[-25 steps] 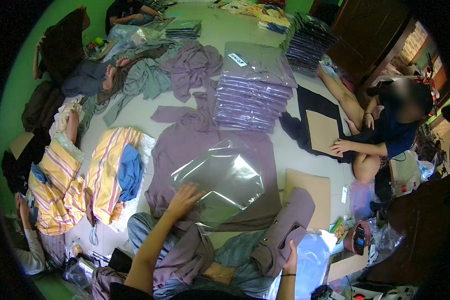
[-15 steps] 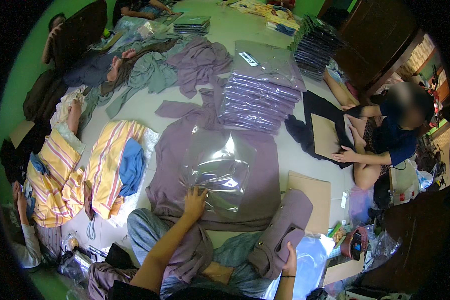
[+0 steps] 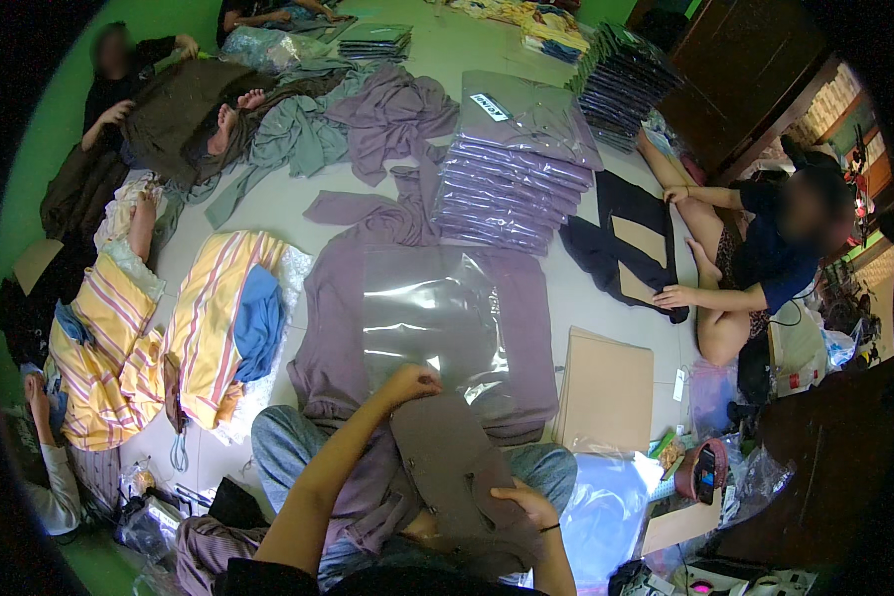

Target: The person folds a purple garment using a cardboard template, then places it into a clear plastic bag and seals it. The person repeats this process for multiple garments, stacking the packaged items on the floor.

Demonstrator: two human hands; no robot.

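A folded mauve button-up garment point(image 3: 445, 442) lies tilted over my lap. My right hand point(image 3: 528, 504) is closed on its right side, fingers on top of the cloth. At the garment's far left corner, over the near part of a clear plastic bag point(image 3: 432, 318), my left hand point(image 3: 412, 381) is closed with curled fingers. Whether it pinches the bag's edge I cannot make out. Glossy and flat, the bag rests on a spread mauve garment point(image 3: 328, 298) on the floor in front of me.
Beyond stands a stack of bagged mauve garments point(image 3: 512, 194). Brown cardboard sheets point(image 3: 606, 387) lie to the right, near blue-tinted plastic point(image 3: 596, 507). Yellow striped cloth point(image 3: 214, 328) is at left. A person at right handles a black garment point(image 3: 631, 288); others sit at far left.
The folded garment came leftward and up over my lap with my right hand. My left hand went from lying on the bag to curled fingers; the bag looks flatter. Far left, a person lowered dark cloth.
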